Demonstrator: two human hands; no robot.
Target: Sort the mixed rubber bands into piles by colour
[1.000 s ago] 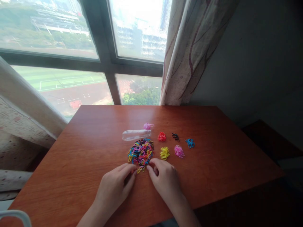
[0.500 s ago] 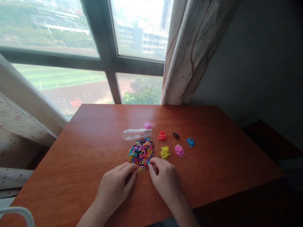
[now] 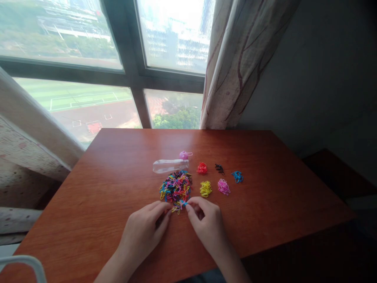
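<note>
A heap of mixed-colour rubber bands (image 3: pixel 176 186) lies on the table in front of me, with a few loose ones spilling from its near edge. My right hand (image 3: pixel 206 220) pinches a blue rubber band (image 3: pixel 183 203) between thumb and forefinger at that near edge. At the left of the spilled bands is my left hand (image 3: pixel 147 226), its thumb and forefinger drawn close together; what lies between their tips is too small to tell. Right of the heap are sorted piles: yellow bands (image 3: pixel 205 189), pink bands (image 3: pixel 224 186), red bands (image 3: pixel 202 168), black bands (image 3: pixel 219 169) and blue bands (image 3: pixel 237 176).
Behind the heap a clear plastic bottle (image 3: pixel 169 166) lies on its side, near a pink cap with a loop (image 3: pixel 184 155). The brown wooden table (image 3: pixel 118 157) reaches to the window. A white curved rail (image 3: pixel 26 260) shows at the lower left.
My right hand's fingertips have shifted slightly right, and the blue band at them shows more clearly beside the loose bands. My left hand stays nearly still.
</note>
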